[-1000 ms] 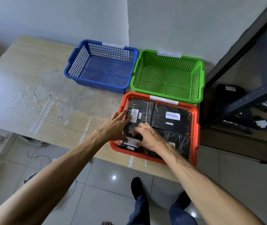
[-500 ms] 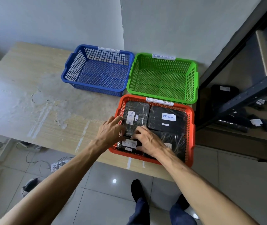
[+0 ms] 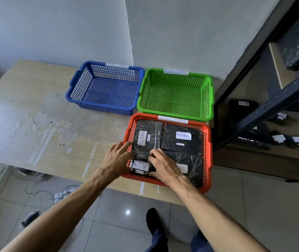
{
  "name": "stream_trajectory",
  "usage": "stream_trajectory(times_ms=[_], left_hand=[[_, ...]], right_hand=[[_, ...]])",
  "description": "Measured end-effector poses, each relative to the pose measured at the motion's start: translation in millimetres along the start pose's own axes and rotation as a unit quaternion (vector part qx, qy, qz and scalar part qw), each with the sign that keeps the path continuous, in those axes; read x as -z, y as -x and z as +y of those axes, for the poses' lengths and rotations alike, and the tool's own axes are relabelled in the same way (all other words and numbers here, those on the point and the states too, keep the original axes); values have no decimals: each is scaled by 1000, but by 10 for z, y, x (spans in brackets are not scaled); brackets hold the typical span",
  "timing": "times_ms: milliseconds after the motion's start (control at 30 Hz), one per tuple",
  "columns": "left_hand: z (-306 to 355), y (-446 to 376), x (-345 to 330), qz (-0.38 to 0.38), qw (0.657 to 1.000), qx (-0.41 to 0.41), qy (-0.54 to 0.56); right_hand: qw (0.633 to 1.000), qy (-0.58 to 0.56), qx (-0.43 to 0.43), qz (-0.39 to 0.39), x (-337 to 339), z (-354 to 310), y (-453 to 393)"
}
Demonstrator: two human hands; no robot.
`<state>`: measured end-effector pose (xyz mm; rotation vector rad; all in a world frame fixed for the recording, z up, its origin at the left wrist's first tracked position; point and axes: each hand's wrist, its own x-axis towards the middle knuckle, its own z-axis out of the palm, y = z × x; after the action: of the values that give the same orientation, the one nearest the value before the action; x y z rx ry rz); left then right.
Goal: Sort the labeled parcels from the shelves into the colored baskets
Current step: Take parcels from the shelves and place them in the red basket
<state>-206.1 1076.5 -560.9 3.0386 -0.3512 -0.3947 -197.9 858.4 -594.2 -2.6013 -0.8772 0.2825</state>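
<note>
Over the near left corner of the orange basket [image 3: 207, 157], both hands are working on one small black parcel [image 3: 140, 166] marked RETURN. The left hand [image 3: 115, 161] is reaching over the basket's left rim with fingers spread and fairly straight, touching the parcels; the right hand [image 3: 163, 167] is lying on the small parcel's right end, fingers curled down over it in a light grip. To do this well, I judge the small parcel should be pressed flat into the corner, label up, so nothing is riding over the rim. Inside the orange basket, four parcels are showing: the small one, an upright one [image 3: 146, 138] behind it, a wide one [image 3: 181, 139] to the right, and one [image 3: 190, 168] partly under the right wrist. Behind the orange basket, a blue basket [image 3: 76, 84] and a green basket [image 3: 209, 95] are sitting empty on the counter [image 3: 27, 115]. Right of the orange basket, several more parcels [image 3: 243, 106] are waiting on the shelves [image 3: 272, 104]; their number cannot be told.
</note>
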Motion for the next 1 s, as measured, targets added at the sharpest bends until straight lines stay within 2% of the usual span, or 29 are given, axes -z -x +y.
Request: stream_trajectory(times_ms=[167, 333, 567, 733, 1000], left_hand=[[45, 21, 196, 19, 1000, 4, 16], [108, -74, 487, 99, 994, -43, 36], [555, -395, 1000, 18, 990, -76, 121], [1004, -490, 1400, 5, 987, -64, 146], [1838, -264, 1654, 71, 977, -30, 199]], right_hand=[[998, -64, -23, -8, 47, 32, 10], [994, -92, -66, 4, 345, 155, 36], [993, -39, -110, 24, 1087, 467, 121], [993, -11, -117, 33, 1611, 660, 362], [995, -15, -70, 62, 2315, 904, 1077]])
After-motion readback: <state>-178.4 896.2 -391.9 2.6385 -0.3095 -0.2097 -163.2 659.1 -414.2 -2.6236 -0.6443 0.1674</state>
